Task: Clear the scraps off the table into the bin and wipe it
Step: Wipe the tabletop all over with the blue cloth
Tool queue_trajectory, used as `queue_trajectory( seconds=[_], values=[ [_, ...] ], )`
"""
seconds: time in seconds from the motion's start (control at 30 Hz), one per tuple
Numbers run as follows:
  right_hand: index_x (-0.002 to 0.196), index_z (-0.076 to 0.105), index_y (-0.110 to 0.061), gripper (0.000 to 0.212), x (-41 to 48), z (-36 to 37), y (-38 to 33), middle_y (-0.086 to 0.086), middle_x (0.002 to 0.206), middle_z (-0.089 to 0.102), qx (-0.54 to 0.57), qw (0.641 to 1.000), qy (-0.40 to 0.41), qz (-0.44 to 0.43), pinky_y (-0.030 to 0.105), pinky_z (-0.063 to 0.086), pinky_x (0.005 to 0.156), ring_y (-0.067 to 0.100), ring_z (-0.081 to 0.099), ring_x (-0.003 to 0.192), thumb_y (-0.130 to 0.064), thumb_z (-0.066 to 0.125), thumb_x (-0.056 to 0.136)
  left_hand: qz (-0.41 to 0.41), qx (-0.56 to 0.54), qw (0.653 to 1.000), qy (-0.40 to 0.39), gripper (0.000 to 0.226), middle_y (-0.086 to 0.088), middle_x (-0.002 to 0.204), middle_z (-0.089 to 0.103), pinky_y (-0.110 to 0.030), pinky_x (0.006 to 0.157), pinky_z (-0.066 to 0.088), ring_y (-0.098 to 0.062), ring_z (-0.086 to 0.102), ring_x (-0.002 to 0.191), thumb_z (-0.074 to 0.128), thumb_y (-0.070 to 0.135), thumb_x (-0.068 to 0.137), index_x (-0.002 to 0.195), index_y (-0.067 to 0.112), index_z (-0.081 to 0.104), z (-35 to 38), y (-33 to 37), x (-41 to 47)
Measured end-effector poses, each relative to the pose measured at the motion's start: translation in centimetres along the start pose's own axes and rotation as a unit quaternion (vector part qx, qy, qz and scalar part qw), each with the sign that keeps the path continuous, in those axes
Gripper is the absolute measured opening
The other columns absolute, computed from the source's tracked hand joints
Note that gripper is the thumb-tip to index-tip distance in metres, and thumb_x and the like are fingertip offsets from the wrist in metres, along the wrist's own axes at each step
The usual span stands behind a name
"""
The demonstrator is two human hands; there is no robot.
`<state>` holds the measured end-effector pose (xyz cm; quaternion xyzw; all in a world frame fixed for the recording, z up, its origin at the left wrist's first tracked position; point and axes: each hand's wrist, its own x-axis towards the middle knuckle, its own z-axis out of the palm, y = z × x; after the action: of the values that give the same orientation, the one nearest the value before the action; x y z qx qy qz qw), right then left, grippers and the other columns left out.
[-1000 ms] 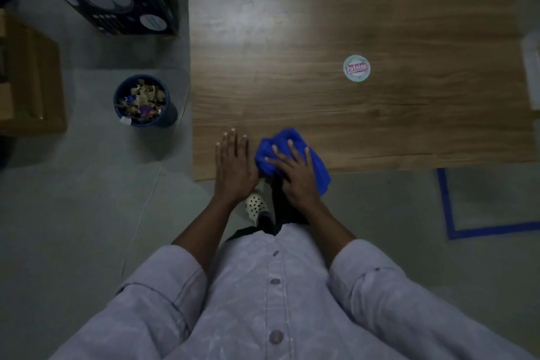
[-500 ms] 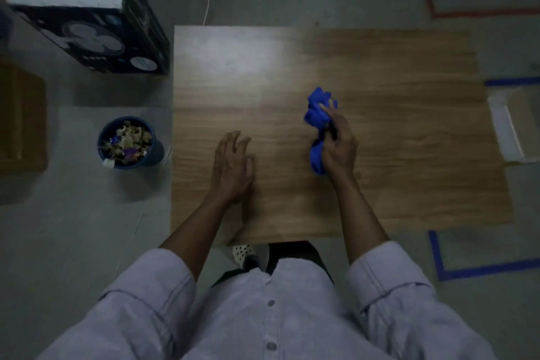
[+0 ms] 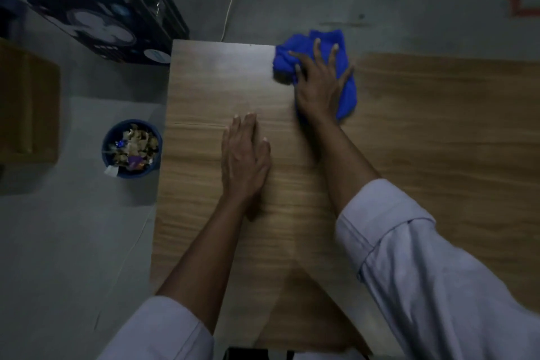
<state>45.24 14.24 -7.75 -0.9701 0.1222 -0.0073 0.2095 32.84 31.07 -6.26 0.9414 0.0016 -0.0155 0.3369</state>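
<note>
Hands are laid flat, fingers straight: the left hand (image 3: 244,161) on the worktop (image 3: 423,140), level with the scrap-filled bin (image 3: 140,173) on the floor (image 3: 73,242), and farther off the right hand (image 3: 320,88) is pressed onto a blue cloth (image 3: 347,95) at the far edge.

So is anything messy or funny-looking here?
Nothing much. The bin on the floor is heaped with scraps, and one pale piece pokes over its near rim. The blue cloth under the right hand reaches just past the table's far edge.
</note>
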Motion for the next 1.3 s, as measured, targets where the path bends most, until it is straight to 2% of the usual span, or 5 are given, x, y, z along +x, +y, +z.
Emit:
queue_trajectory(
  seconds=[0.4,0.53,0.87,1.13,1.3],
  values=[
    [0.142,0.058,-0.014,0.041,-8.7,-4.7,2.8,0.003,0.146,0.056,0.227,0.919,-0.29,-0.138,0.034,0.024,0.12,0.015,0.044,0.14,-0.014,0.05,0.101,-0.021,-0.082,0.996,0.035,0.065,-0.022,0.158,0.037,-0.04,0.128,0.009,-0.03,0.024,0.152,0.047,0.02,0.091,0.152,0.001,0.038,-1.7,2.0,-2.9],
    [0.126,0.066,-0.015,0.034,-5.5,-8.1,3.8,0.0,0.124,0.068,0.329,0.935,-0.132,-0.023,0.037,0.045,0.105,0.011,0.06,0.116,-0.022,0.05,0.097,-0.016,-0.093,0.995,0.015,0.068,-0.016,0.16,0.036,-0.041,0.128,0.01,-0.018,0.016,0.152,0.054,0.012,0.086,0.152,0.004,0.039,-2.7,1.8,-4.6],
    [0.154,0.042,-0.018,0.065,-11.4,-2.0,1.5,0.012,0.164,0.029,0.101,0.956,-0.208,-0.182,0.034,-0.008,0.124,0.024,0.013,0.157,-0.041,0.031,0.094,-0.058,-0.067,0.995,-0.046,0.071,-0.019,0.157,0.041,-0.031,0.127,0.006,-0.036,0.029,0.151,0.05,0.033,0.087,0.151,0.003,0.041,-3.4,-1.9,-11.5],
    [0.142,0.058,-0.014,0.042,-25.4,-4.2,1.2,0.003,0.156,0.042,0.208,0.924,-0.311,-0.079,0.038,0.019,0.126,0.016,0.036,0.146,-0.012,0.052,0.101,-0.088,-0.12,0.988,-0.043,0.061,-0.016,0.161,0.034,-0.041,0.127,0.012,-0.03,0.021,0.153,0.045,0.028,0.096,0.153,0.006,0.04,-6.0,-1.3,-16.1],
    [0.125,0.07,-0.012,0.037,-21.9,-8.9,1.3,0.003,0.123,0.07,0.29,0.955,-0.061,0.029,0.017,0.043,0.094,0.007,0.059,0.112,-0.009,0.053,0.092,-0.116,-0.133,0.984,-0.028,0.064,-0.012,0.164,0.029,-0.04,0.125,0.012,-0.029,0.014,0.155,0.046,0.03,0.092,0.154,0.015,0.04,-7.9,-2.5,-16.5]
  ],
)
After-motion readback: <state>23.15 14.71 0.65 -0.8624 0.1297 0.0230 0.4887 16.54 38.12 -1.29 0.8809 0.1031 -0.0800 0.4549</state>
